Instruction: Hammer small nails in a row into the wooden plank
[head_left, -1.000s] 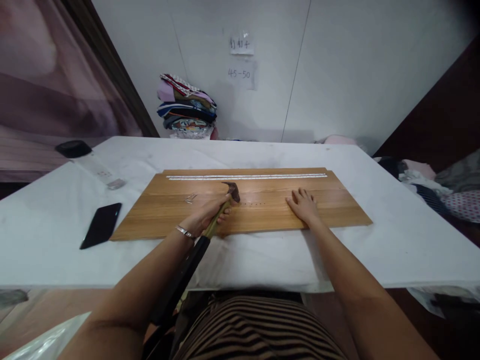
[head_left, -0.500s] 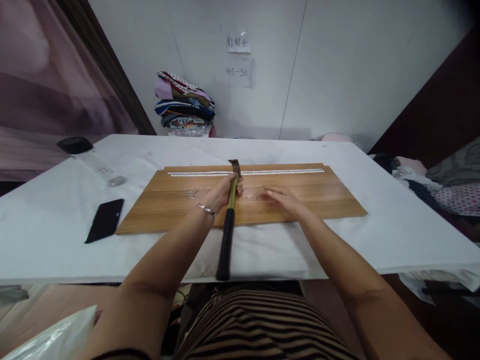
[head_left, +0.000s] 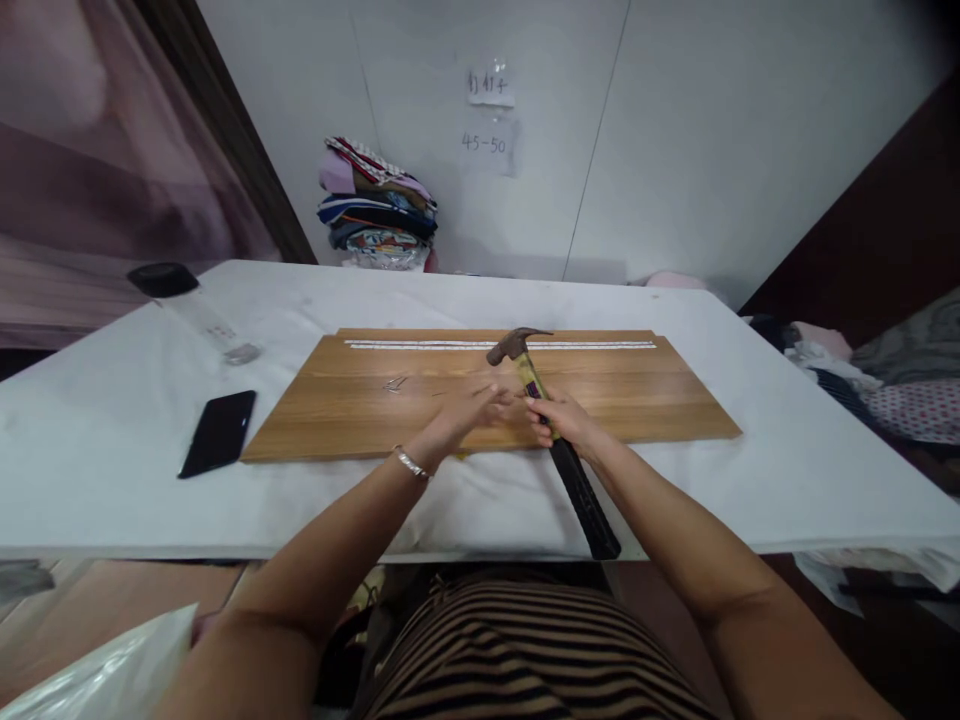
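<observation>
My right hand (head_left: 559, 418) is closed around the yellow part of the handle of a claw hammer (head_left: 581, 500). The hammer's metal head points away from me over the wooden board (head_left: 300, 420), and its black grip reaches back past the board's near edge. Just left of the hammer is my left hand (head_left: 476, 410), fingers stretched out and apart, holding nothing, above the middle of the board. Several loose nails (head_left: 394, 384) lie on the board to its left. Two white strips (head_left: 420, 346) run along the board's far side.
A black phone (head_left: 219, 433) lies left of the board on the white-covered table (head_left: 97, 450). Behind it a clear container with a black lid (head_left: 163, 280) lies on its side. Folded clothes (head_left: 379, 205) are stacked by the wall, below two handwritten paper notes (head_left: 489, 145).
The hammer has passed from my left hand to my right hand and moved rightward, its head now turned the other way. My left hand has opened.
</observation>
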